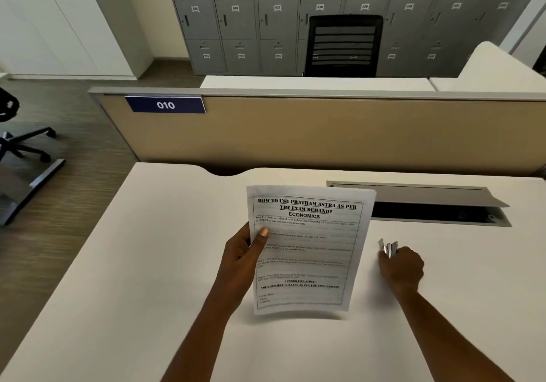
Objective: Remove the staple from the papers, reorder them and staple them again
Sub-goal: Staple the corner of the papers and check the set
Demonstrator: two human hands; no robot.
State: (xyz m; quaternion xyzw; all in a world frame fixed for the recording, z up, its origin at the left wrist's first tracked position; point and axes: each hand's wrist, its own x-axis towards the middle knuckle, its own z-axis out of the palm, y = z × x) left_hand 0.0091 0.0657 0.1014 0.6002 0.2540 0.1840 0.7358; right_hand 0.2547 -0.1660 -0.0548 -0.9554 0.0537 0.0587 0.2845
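White desk (147,263) was under everything. Going from the left: the left hand (239,251) gripped the papers (310,251) at their 9 o'clock edge, thumb on the front page and fingers behind, holding them tilted up off the desk. I couldn't spot a staple at either top corner, way too blurry, so no idea if it was out. At 3 o'clock from the papers the right hand (401,266) was curled round a small shiny metal tool (389,248) down at the desk. Stapler or remover, couldn't tell. An open cable hatch (428,201) sat at 1 o'clock. My guess: barely started, so pulling the staple, reshuffling and restapling were probably all left.
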